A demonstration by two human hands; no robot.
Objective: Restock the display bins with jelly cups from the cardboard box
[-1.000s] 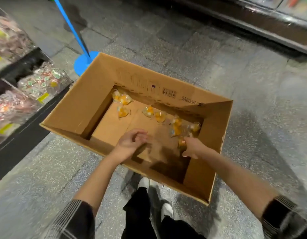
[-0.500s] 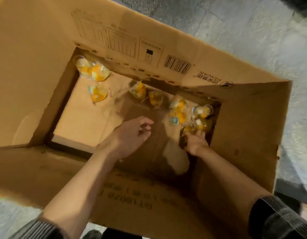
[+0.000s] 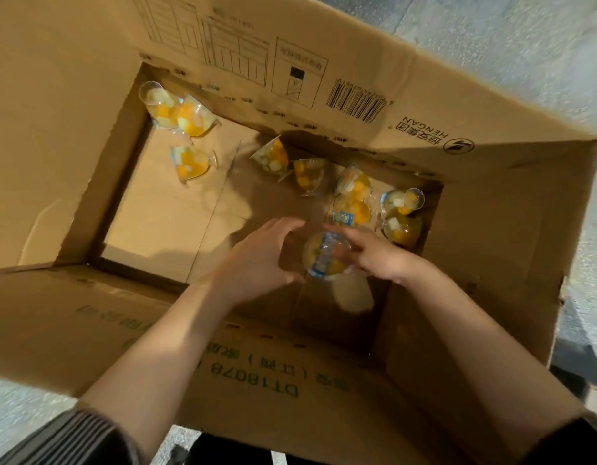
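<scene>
Hands reach into the cardboard box [image 3: 491, 203]: right hand [image 3: 374, 256] pinches one jelly cup [image 3: 327, 255], left hand [image 3: 256, 260] cupped loosely beside it, holding nothing. Nine other cups lie loose on the box floor.

Brown cardboard box [image 3: 491, 229], orange-yellow jelly cups [image 3: 189, 166]

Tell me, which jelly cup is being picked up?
The jelly cup with the blue label, held in the right hand beside the left hand. All the others lie loose on the cardboard box floor, untouched.
</scene>
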